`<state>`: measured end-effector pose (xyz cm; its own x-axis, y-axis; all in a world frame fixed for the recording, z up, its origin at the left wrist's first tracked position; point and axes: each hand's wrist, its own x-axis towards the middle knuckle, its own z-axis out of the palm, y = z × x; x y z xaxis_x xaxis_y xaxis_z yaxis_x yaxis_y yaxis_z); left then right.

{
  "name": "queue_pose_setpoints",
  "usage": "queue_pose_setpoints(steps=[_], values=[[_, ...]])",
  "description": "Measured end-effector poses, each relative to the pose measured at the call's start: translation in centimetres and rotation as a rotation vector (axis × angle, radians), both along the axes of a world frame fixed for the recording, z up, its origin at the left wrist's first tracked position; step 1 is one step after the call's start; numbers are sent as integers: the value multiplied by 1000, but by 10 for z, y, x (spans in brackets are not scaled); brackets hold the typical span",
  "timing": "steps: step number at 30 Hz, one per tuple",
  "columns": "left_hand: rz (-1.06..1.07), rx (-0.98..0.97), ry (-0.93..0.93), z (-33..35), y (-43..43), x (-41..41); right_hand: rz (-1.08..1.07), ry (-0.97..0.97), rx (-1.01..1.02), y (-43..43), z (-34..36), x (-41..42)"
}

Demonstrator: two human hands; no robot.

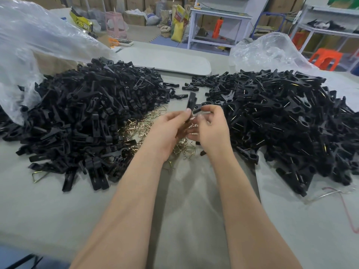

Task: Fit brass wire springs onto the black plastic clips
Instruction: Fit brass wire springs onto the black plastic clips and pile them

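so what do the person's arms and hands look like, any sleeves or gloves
No sleeves or gloves: the left hand and right hand are bare, and so are the left arm and right arm down to the view's bottom edge. No watch or bracelet at either wrist. Fingernails look short and unpainted.

Findings on visibility:

- **Clip:** The lower end of the narrow black plastic clip (192, 100) was hidden behind the fingers of the left hand (167, 129) that pinched it.
- **Right hand:** Whether the right hand (211, 129) gripped anything could not be established, as its palm faced away.
- **Springs:** The heap of brass wire springs (139, 125) was partly covered by both hands and forearms.
- **Left pile:** The left heap of black plastic clip parts (87, 113) ran under the crumpled clear plastic bag (29, 45) and off the left edge.
- **Right pile:** The right heap of black plastic clips (281, 117) was cut by the right edge.
- **Sack:** Lettering on the yellow sack (81, 21) was too blurred to read.
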<state>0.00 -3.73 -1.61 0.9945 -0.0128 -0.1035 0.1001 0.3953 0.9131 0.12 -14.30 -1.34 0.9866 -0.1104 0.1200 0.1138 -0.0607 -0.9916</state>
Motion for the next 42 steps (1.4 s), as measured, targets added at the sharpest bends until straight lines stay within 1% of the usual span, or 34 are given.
queue_pose_setpoints(steps=[2,3,5,7,9,10,12,15,18,21,25,26,29,31,33,39,42], values=[[-56,59,-22,0,-1,-1,10,-31,-81,0,0,-1],[-49,100,-33,-1,-1,-1,8,-42,-111,0,-1,-1],[24,227,-42,-3,0,0,-20,-30,-136,-2,-2,0],[85,313,-42,-3,1,1,-56,28,-99,-4,-1,2],[95,307,-38,-2,3,0,-45,72,-52,-7,-1,4],[99,290,-33,-1,3,0,-34,74,-67,-8,-2,4],[145,285,-41,-1,4,-1,-46,-4,-241,-6,-5,3],[281,409,-94,-1,9,1,-75,-182,-533,-2,-7,0],[329,545,-142,-3,15,3,-38,-239,-657,1,-6,1],[347,724,-168,-4,17,4,27,-293,-750,5,-6,4],[387,785,-182,-3,18,4,3,-311,-773,3,-7,6],[390,799,-190,-3,18,3,-17,-302,-746,0,-7,6],[389,886,-222,-5,18,2,-59,-256,-582,-5,-5,4],[383,914,-228,-5,17,2,-54,-265,-598,-4,-4,4],[396,915,-222,-6,18,3,-13,-256,-635,1,-4,3],[457,894,-205,-5,21,3,15,-245,-591,6,-7,4],[449,924,-208,-6,21,3,-63,-278,-562,0,-4,4]])
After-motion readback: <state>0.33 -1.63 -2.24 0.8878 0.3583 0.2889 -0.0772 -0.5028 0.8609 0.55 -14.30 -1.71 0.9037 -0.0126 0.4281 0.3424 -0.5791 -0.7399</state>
